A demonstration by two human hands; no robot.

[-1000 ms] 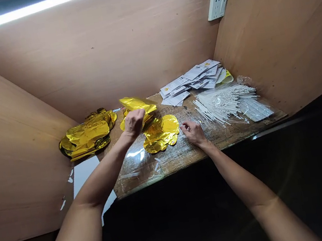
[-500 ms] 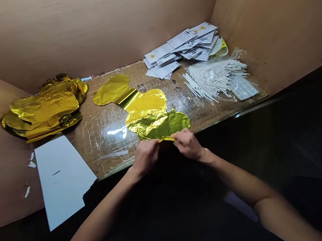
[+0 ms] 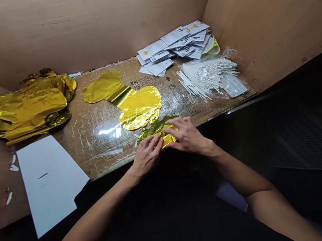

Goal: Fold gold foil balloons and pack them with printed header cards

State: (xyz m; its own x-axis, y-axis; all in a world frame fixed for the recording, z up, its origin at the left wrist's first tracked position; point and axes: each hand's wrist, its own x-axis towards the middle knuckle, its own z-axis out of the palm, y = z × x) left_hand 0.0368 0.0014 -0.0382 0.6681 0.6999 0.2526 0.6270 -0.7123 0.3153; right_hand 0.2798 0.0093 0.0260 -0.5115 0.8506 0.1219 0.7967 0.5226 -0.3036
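A crumpled, partly folded gold foil balloon (image 3: 153, 129) lies at the front edge of the cardboard-topped table. My left hand (image 3: 147, 155) grips its near edge from the left, fingers over the foil and thumb hidden. From the right, my right hand (image 3: 188, 135) holds the same balloon, its fingers bent over the top and its thumb at the near edge. Just beyond my hands a flat, bone-shaped gold foil balloon (image 3: 138, 104) is spread on the table.
At the left is a pile of gold foil balloons (image 3: 27, 106), with white card sheets (image 3: 51, 177) overhanging the front edge. Printed white packets (image 3: 177, 43) are heaped at the back right, near a bag of white sticks (image 3: 209, 74). Wooden panels (image 3: 85, 26) surround the table.
My hands have drawn the held balloon back from the bone-shaped one and folded it smaller. My right hand's fingers have moved over its top. The view has shifted slightly.
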